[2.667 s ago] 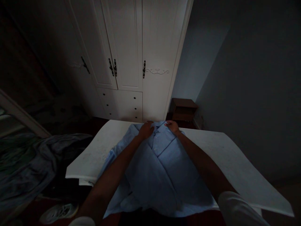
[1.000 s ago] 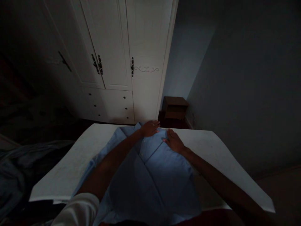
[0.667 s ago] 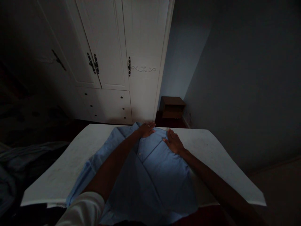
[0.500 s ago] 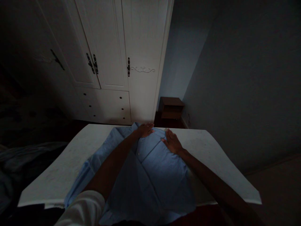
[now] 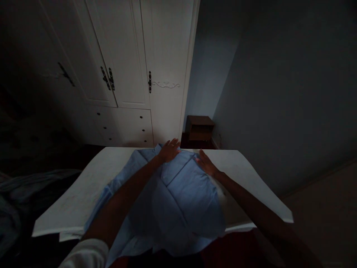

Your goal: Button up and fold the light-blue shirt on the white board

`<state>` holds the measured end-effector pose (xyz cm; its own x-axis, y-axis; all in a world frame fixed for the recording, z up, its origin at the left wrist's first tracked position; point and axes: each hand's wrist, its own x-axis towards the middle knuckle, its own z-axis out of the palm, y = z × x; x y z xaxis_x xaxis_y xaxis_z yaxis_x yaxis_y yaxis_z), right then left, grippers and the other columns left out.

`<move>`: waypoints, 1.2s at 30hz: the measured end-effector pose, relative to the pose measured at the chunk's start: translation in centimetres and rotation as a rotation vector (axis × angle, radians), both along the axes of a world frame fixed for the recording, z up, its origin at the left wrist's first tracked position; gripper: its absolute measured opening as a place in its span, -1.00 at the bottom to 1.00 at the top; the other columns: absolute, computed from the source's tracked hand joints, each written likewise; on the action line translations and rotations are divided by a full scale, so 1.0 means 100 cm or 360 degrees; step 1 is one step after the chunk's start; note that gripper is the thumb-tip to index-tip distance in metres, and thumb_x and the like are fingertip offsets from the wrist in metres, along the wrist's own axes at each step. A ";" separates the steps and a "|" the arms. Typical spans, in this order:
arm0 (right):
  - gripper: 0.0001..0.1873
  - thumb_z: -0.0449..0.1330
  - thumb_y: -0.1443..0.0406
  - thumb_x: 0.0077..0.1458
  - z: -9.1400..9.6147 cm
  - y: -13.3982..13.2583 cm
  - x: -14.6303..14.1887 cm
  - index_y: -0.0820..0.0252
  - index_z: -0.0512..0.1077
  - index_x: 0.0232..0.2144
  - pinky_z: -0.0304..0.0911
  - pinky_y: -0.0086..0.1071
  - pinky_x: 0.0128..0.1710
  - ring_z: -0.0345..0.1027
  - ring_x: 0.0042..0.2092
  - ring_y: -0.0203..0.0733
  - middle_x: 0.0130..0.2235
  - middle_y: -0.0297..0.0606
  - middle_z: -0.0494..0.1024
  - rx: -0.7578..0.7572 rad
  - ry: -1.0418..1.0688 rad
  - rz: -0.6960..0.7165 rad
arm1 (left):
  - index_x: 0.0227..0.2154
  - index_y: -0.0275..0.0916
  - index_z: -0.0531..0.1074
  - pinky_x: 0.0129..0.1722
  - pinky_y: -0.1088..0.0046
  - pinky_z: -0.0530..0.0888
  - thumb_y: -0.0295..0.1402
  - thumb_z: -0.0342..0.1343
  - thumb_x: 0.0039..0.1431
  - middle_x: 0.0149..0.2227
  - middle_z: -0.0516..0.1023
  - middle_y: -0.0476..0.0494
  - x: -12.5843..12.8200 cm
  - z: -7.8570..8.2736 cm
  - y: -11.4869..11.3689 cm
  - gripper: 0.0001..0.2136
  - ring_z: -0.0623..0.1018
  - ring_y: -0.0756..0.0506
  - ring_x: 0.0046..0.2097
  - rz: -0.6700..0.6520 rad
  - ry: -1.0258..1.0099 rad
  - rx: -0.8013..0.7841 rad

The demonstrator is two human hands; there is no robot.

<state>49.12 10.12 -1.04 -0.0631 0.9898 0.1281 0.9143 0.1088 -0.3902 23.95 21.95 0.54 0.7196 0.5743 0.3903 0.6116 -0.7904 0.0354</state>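
A light blue button shirt [image 5: 178, 193] lies spread on a white table top [image 5: 251, 178], collar toward the far edge. My left hand [image 5: 169, 149] rests flat on the collar area at the far middle, fingers apart. My right hand [image 5: 205, 163] lies flat on the shirt's right shoulder part, fingers together and extended. Neither hand grips the cloth. The shirt's lower hem hangs over the near table edge.
A white wardrobe [image 5: 139, 74] with dark handles and small drawers stands behind the table. A small brown wooden stand [image 5: 199, 128] sits in the corner by the blue-grey wall. Dark bedding [image 5: 25, 193] lies at the left. The room is dim.
Both hands slid from pinching the collar to lying flat on the upper shirt. The view shifted right and the right hand moved slightly outward along the shoulder.
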 end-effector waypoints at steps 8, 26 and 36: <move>-0.71 0.13 0.18 0.13 0.017 -0.074 0.028 0.20 0.54 -0.21 0.38 -0.29 -0.15 0.50 -0.20 -0.10 -0.22 -0.19 0.62 -0.0225 0.0251 0.0134 | 0.29 -0.26 0.09 0.31 0.19 0.09 -0.07 -0.29 0.37 0.33 0.14 -0.26 0.026 -0.009 -0.062 -0.45 0.08 -0.17 0.37 -0.0259 0.0180 -0.0115; -0.76 0.18 0.17 0.04 0.008 -0.139 0.016 0.14 0.61 -0.38 0.37 -0.26 -0.10 0.52 -0.20 -0.07 -0.27 -0.22 0.65 -0.0074 0.0605 -0.0143 | 0.28 -0.13 0.15 0.31 0.16 0.10 -0.04 -0.23 0.34 0.32 0.17 -0.19 0.043 -0.041 -0.075 -0.47 0.16 -0.17 0.34 -0.0204 0.0236 -0.0259; -0.73 0.09 0.24 0.09 0.008 -0.148 0.019 0.14 0.60 -0.40 0.34 -0.33 -0.16 0.53 -0.21 -0.09 -0.30 -0.25 0.65 -0.0095 0.0527 -0.0399 | 0.27 -0.12 0.17 0.31 0.17 0.10 -0.06 -0.20 0.34 0.32 0.18 -0.18 0.042 -0.035 -0.076 -0.49 0.18 -0.16 0.33 -0.0213 0.0210 -0.0276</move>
<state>51.01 -4.66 -0.26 0.2157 0.9755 0.0428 0.7337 -0.1330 -0.6664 28.11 14.31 -2.98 0.8318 0.5208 0.1920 0.5104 -0.8536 0.1041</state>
